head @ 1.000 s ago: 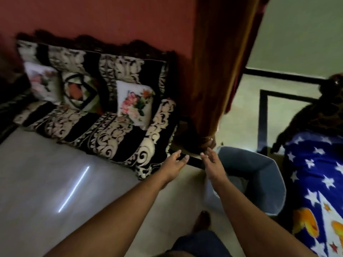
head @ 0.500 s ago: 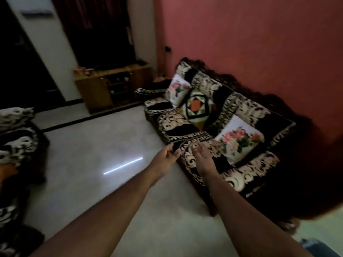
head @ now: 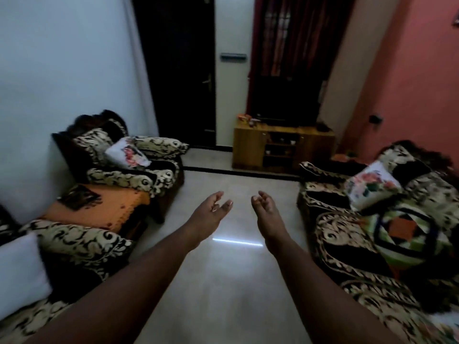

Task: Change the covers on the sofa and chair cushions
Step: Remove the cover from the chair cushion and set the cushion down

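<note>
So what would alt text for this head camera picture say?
Two empty hands, left hand and right hand, reach over a pale floor, with a patterned sofa and floral cushion at right.

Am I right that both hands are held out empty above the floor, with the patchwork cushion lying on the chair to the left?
Not quite: in the head view the patchwork cushion lies on the sofa to the right. Both the left hand and right hand are indeed empty.
</note>
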### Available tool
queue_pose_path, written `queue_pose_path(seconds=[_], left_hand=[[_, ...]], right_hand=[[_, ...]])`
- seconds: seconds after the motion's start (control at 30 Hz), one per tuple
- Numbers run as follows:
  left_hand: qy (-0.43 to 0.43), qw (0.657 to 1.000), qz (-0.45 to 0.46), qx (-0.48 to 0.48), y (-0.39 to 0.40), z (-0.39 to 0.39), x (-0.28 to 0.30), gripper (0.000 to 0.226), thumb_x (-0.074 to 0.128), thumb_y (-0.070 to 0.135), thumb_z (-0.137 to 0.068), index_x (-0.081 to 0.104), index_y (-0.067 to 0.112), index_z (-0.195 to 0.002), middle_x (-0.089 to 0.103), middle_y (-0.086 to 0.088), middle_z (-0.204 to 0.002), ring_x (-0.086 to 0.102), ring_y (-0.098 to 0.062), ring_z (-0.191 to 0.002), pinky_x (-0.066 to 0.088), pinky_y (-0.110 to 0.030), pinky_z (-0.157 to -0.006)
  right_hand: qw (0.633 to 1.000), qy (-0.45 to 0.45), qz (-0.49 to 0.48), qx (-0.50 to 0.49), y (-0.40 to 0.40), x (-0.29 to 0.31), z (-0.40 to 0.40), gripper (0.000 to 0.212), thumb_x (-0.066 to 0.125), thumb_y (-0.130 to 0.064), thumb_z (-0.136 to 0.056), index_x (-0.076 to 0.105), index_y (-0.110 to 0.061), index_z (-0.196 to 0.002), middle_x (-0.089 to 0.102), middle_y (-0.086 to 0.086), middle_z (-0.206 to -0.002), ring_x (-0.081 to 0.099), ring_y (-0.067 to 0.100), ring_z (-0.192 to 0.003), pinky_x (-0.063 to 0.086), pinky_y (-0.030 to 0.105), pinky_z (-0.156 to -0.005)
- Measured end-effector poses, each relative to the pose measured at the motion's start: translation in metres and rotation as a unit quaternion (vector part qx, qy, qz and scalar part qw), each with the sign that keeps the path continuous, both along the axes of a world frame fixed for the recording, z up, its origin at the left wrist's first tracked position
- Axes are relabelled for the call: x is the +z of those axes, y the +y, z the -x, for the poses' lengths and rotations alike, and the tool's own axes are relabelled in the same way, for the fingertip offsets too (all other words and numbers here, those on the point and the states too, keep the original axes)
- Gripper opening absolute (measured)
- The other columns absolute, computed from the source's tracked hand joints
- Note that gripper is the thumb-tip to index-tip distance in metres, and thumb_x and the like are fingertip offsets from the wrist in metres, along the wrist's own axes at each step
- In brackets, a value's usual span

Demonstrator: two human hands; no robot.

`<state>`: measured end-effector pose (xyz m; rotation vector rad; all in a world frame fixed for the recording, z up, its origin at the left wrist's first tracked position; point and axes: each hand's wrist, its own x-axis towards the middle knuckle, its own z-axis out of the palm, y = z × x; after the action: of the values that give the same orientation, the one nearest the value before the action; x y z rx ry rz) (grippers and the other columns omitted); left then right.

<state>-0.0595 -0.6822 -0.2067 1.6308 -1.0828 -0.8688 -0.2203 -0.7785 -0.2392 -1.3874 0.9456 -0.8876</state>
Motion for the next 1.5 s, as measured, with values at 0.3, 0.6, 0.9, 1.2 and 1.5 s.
queue_pose_path(seconds=[0.3, 0.6, 0.9, 1.2, 1.5], left_hand=[[0.022, 0.99, 0.008, 0.14, -0.056, -0.108, 0.007, 0.093, 0.063, 0.077, -0.075, 0.036, 0.032, -0.152, 0.038, 0.0, -0.157, 0.041, -0.017, -0.139, 0.042, -0.037, -0.108], [0.015, 0.986, 0.011, 0.166, -0.119, -0.238, -0.015, 0.092, 0.056, 0.068, -0.079, 0.028, 0.026, -0.156, 0.043, 0.003, -0.147, 0.039, -0.011, -0.134, 0.036, -0.027, -0.098], [0.068, 0.977, 0.001, 0.203, -0.187, -0.402, -0.034, 0.075, 0.059, 0.048, -0.095, 0.027, 0.022, -0.157, 0.042, -0.01, -0.153, 0.044, -0.021, -0.137, 0.042, -0.001, -0.071], [0.079, 0.966, -0.027, 0.245, -0.251, -0.532, -0.045, 0.091, 0.06, 0.067, -0.082, 0.026, 0.027, -0.157, 0.035, -0.013, -0.159, 0.041, -0.024, -0.142, 0.046, -0.03, -0.102], [0.045, 0.942, -0.063, 0.325, -0.356, -0.648, -0.057, 0.083, 0.054, 0.067, -0.086, 0.025, 0.033, -0.156, 0.029, -0.004, -0.162, 0.034, -0.025, -0.146, 0.041, -0.043, -0.11]], right_hand=[[0.992, -0.005, -0.01, 0.128, -0.105, 0.004, -0.134, 0.059, 0.058, -0.047, -0.098, 0.039, -0.026, -0.149, 0.044, 0.0, -0.154, 0.045, 0.014, -0.135, 0.037, 0.029, -0.097], [0.981, 0.025, 0.022, 0.192, -0.178, -0.011, -0.28, 0.064, 0.058, -0.054, -0.095, 0.039, -0.026, -0.149, 0.045, 0.001, -0.152, 0.046, 0.015, -0.136, 0.04, 0.033, -0.106], [0.977, 0.07, 0.016, 0.199, -0.244, -0.022, -0.436, 0.061, 0.057, -0.051, -0.097, 0.039, -0.026, -0.15, 0.046, 0.002, -0.151, 0.046, 0.016, -0.134, 0.04, 0.027, -0.094], [0.969, 0.067, -0.009, 0.238, -0.32, -0.033, -0.567, 0.051, 0.055, -0.04, -0.101, 0.04, -0.022, -0.147, 0.051, -0.005, -0.134, 0.05, 0.01, -0.121, 0.042, 0.016, -0.08], [0.948, 0.062, -0.054, 0.307, -0.453, -0.064, -0.705, 0.06, 0.061, -0.047, -0.096, 0.041, -0.026, -0.149, 0.05, 0.0, -0.147, 0.05, 0.015, -0.13, 0.045, 0.025, -0.092]])
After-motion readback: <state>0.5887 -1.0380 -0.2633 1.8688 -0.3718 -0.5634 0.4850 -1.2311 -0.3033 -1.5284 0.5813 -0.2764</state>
